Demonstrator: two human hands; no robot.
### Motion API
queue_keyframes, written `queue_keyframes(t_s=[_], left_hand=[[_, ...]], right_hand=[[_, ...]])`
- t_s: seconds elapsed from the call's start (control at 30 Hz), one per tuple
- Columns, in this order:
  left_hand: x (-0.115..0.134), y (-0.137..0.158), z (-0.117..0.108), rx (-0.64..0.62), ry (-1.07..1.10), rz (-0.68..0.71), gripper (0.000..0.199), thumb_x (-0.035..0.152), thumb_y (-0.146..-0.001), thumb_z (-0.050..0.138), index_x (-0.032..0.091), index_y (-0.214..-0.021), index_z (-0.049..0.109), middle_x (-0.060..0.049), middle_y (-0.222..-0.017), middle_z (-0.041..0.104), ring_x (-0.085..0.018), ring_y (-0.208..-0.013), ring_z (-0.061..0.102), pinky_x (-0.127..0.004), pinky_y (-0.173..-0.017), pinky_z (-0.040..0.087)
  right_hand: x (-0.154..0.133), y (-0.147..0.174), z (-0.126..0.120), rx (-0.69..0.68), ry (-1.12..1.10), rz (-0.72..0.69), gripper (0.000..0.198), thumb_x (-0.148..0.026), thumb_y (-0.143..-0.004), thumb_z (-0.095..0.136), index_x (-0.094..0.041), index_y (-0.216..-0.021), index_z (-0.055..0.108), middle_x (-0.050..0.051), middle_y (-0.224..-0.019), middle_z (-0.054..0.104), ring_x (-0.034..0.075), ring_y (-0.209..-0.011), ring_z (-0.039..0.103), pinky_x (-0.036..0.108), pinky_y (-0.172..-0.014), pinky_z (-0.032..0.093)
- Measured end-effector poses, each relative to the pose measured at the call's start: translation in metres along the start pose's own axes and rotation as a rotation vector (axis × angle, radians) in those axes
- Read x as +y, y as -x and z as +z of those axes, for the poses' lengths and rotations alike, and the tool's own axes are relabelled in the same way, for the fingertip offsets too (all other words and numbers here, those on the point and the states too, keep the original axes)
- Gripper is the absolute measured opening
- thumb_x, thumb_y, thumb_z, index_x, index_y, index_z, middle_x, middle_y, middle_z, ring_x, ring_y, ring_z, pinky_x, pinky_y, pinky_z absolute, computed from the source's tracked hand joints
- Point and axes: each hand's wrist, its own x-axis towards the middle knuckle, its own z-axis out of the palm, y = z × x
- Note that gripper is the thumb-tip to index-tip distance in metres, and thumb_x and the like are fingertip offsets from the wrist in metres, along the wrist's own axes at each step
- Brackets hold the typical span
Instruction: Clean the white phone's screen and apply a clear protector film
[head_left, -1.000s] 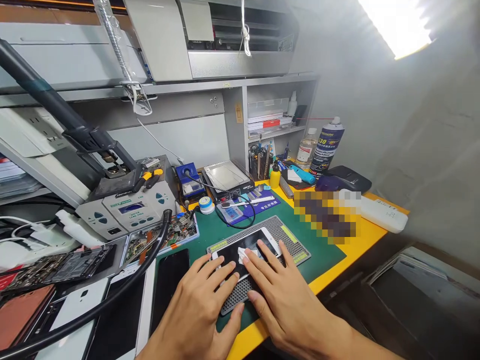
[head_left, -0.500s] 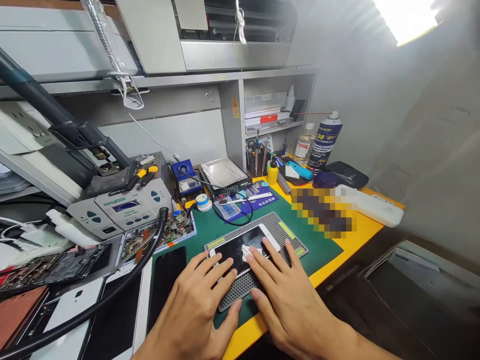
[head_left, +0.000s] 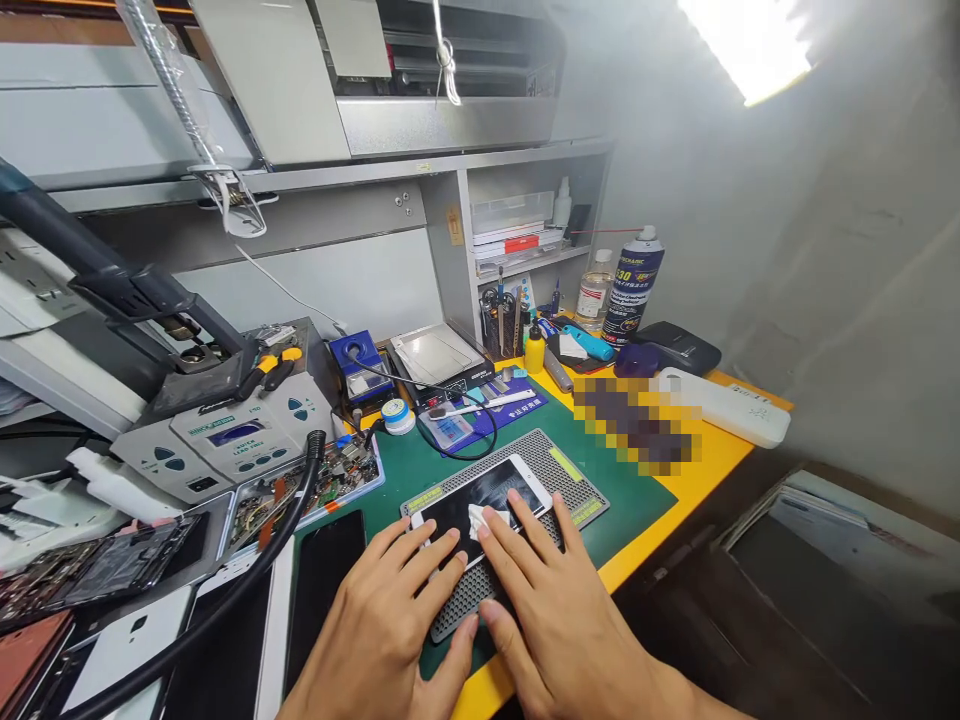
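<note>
A white smartphone [head_left: 457, 505] with a black screen lies face up on a grey perforated mat [head_left: 469, 600]. My right hand [head_left: 551, 590] presses a crumpled white tissue [head_left: 480, 520] against the screen under its fingertips; its fingers are spread. At the phone's left end rests my left hand [head_left: 401, 600], fingers apart, the tips touching the near and left edges. The two thumbs are close together in front of the mat. Fingers of both hands cover part of the phone's near edge. Faint smears show on the screen.
A green work mat [head_left: 630, 490] covers the yellow desk. Left are a dark phone [head_left: 330, 580], a tray of circuit boards [head_left: 337, 470], a soldering station [head_left: 240, 430] and a black hose [head_left: 300, 510]. Behind stand a yellow bottle [head_left: 534, 352] and a spray can [head_left: 634, 285].
The view has turned a little to the right. Under my right fingers the tissue has slid slightly left and nearer to me on the screen. My left hand keeps its place on the phone.
</note>
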Motion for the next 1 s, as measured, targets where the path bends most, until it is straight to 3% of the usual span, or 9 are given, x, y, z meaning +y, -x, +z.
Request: queue_keyframes(t_s=[0.13,0.3,0.53,0.8,1.0], left_hand=[[-0.003,-0.001,0.0,-0.012,-0.059,0.052,0.033,0.026,-0.081,0.063,0.015,-0.11,0.077,-0.009,-0.117,0.079,-0.032,-0.103,0.078,-0.054,-0.085,0.068],[-0.002,-0.002,0.002,-0.023,-0.077,0.066,0.032,0.027,-0.082,0.062,0.015,-0.107,0.078,-0.009,-0.115,0.08,-0.031,-0.101,0.078,-0.051,-0.085,0.069],[-0.004,0.0,0.002,-0.013,-0.117,0.104,0.032,0.028,-0.082,0.063,0.017,-0.108,0.077,-0.008,-0.116,0.08,-0.03,-0.102,0.078,-0.048,-0.086,0.068],[-0.007,-0.004,0.004,-0.009,-0.147,0.151,0.031,0.026,-0.082,0.061,0.017,-0.106,0.078,-0.008,-0.114,0.08,-0.029,-0.1,0.079,-0.047,-0.083,0.069],[-0.009,0.003,0.005,-0.04,-0.143,0.143,0.03,0.026,-0.082,0.064,0.019,-0.108,0.078,-0.006,-0.116,0.08,-0.029,-0.104,0.078,-0.046,-0.087,0.068]], right_hand=[[0.017,0.003,-0.002,0.011,0.021,0.056,0.053,-0.03,-0.106,0.041,-0.016,-0.157,0.043,0.003,-0.166,0.034,0.038,-0.155,0.027,0.074,-0.122,0.024],[0.04,0.007,-0.009,0.051,0.092,0.156,0.05,-0.031,-0.108,0.04,-0.013,-0.154,0.048,0.007,-0.162,0.042,0.04,-0.153,0.032,0.077,-0.119,0.026],[0.015,-0.002,-0.006,0.007,-0.033,0.057,0.052,-0.03,-0.106,0.044,-0.017,-0.156,0.046,0.003,-0.165,0.036,0.037,-0.155,0.027,0.074,-0.123,0.023],[0.038,-0.008,-0.011,-0.012,0.0,0.191,0.05,-0.032,-0.109,0.037,-0.012,-0.153,0.051,0.007,-0.163,0.04,0.04,-0.154,0.028,0.078,-0.121,0.019],[0.026,-0.008,-0.012,-0.047,-0.091,0.094,0.051,-0.032,-0.108,0.04,-0.016,-0.156,0.046,0.003,-0.164,0.039,0.037,-0.156,0.024,0.076,-0.123,0.018]])
